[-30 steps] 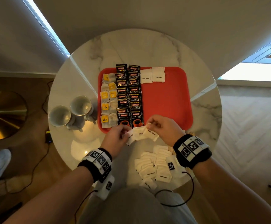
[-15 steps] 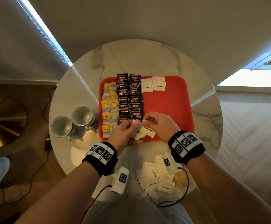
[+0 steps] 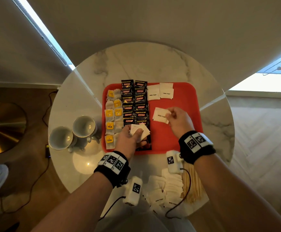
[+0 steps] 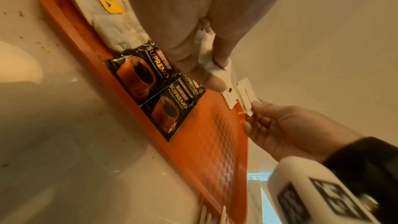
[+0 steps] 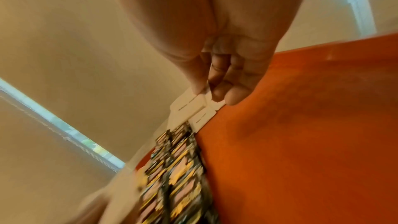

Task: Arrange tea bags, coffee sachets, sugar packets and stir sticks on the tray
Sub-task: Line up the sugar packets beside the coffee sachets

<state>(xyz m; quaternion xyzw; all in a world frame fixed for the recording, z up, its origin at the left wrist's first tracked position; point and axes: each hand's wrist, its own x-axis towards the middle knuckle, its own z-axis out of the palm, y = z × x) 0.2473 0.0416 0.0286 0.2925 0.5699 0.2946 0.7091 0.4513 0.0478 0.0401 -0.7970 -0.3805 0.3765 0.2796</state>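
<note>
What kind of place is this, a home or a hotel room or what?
Probably a hotel room or a lounge corner, though a home is possible. A small round marble table bears a red tray of coffee sachets and tea bags, two cups beside it, over herringbone wood flooring.

The red plastic tray (image 3: 183, 144) sits mid-way on the round marble table (image 3: 144, 64); in it, the paper tea bags (image 3: 111, 114) fill the left columns, the black coffee sachets (image 3: 134, 101) run just right of them, and two white sugar packets (image 3: 160, 92) lie at the far edge beside the sachets; two white ceramic cups (image 3: 72, 133) stand left of the tray; a heap of white sugar packets (image 3: 165, 190) lies before it, the wooden stir sticks (image 3: 192, 183) touching its right side.
</note>
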